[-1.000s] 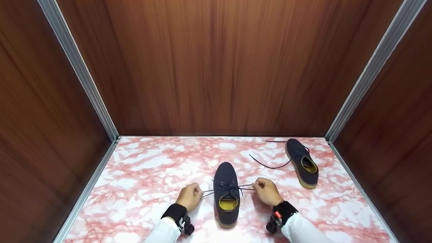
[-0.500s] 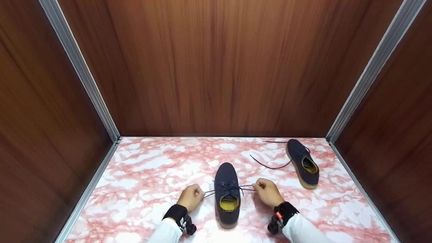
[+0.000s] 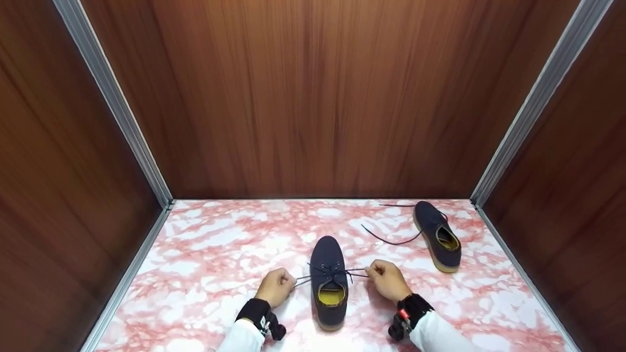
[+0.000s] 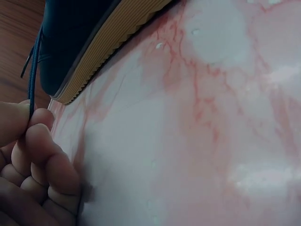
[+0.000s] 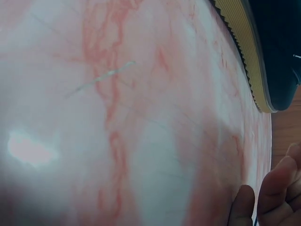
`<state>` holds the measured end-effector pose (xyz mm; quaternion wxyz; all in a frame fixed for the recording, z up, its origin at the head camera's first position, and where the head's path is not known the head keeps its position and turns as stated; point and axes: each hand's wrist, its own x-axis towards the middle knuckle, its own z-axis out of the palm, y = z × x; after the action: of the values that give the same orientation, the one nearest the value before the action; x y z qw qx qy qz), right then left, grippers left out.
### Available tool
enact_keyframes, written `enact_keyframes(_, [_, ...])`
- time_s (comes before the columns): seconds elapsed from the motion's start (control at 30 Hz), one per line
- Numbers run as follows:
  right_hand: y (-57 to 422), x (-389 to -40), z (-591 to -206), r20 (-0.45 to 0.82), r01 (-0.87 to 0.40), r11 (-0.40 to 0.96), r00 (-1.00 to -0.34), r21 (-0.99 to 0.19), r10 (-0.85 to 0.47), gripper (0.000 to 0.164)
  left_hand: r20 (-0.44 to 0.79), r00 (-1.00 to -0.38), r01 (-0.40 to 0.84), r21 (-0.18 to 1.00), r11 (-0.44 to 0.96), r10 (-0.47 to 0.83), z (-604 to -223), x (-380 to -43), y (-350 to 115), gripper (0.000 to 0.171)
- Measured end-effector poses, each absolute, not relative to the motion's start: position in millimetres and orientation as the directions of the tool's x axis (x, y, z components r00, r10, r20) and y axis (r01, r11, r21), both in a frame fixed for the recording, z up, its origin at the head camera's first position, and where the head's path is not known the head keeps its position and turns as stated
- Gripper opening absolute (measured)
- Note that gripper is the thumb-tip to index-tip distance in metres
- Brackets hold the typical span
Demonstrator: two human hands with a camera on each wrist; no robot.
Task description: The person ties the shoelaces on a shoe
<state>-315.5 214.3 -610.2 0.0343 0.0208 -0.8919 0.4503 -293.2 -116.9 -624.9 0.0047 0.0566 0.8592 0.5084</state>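
Observation:
A dark navy shoe (image 3: pixel 327 250) with a yellow lining stands in the middle of the marbled surface, toe pointing away. Its shoelace (image 3: pixel 337 272) is crossed in a bow at the eyelets, with a loop drawn out to each side and short loose ends near the knot. On the left, my left hand (image 3: pixel 276 287) pinches one loop between thumb and curled fingers; the left wrist view shows the lace (image 4: pixel 33 82) running taut up to the shoe. My right hand (image 3: pixel 388 279) pinches the other loop on the right side. In the right wrist view its fingers show only at the lower corner.
A second navy shoe (image 3: pixel 438 237) lies at the back right, its untied lace (image 3: pixel 391 242) trailing left across the red-and-white marbled surface (image 3: pixel 220 234). Brown wood-grain panels (image 3: pixel 313 98) with metal corner rails (image 3: pixel 122 112) enclose the surface at the back and sides.

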Motion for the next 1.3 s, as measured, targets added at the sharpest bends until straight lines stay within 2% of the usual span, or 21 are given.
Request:
enact_keyframes(0.13, [210.5,-313.8,-607.2,0.053,-0.041,0.583,-0.999,-0.811,0.003,0.033,0.000,-0.996,0.037,0.910,0.413,0.087,-626.9,-293.4,-115.0,0.017])
enact_keyframes(0.37, [207.2,-312.6,-597.5,-0.011,0.025,0.472,-0.999,-0.881,0.032,0.030,-0.021,-0.997,0.006,0.931,0.365,0.072,-621.1,-291.0,-107.7,0.016])
enact_keyframes(0.5, [205.7,-313.1,-585.1,0.045,-0.004,0.514,-0.997,-0.858,0.066,0.021,0.001,-0.999,0.021,0.926,0.378,0.053,-614.7,-288.3,-103.0,0.014])
enact_keyframes(0.6, [203.6,-314.4,-574.4,0.103,-0.052,0.559,-0.993,-0.828,0.061,0.015,0.048,-0.999,0.048,0.904,0.424,0.012,-606.1,-287.7,-99.1,0.020])
enact_keyframes(0.8, [196.9,-312.2,-558.7,0.130,-0.120,0.562,-0.991,-0.818,-0.023,0.013,0.169,-0.986,0.136,0.839,0.528,-0.015,-583.8,-286.4,-87.7,0.030])
enact_keyframes(1.07, [185.6,-300.6,-553.0,0.035,-0.180,0.584,-0.968,-0.792,-0.250,0.015,0.276,-0.960,0.230,0.691,0.685,0.044,-570.6,-281.0,-75.6,0.023])
enact_keyframes(1.3, [181.2,-294.6,-557.9,-0.004,-0.221,0.621,-0.940,-0.752,-0.341,0.022,0.226,-0.973,0.193,0.649,0.736,0.055,-570.0,-277.9,-71.7,0.020])
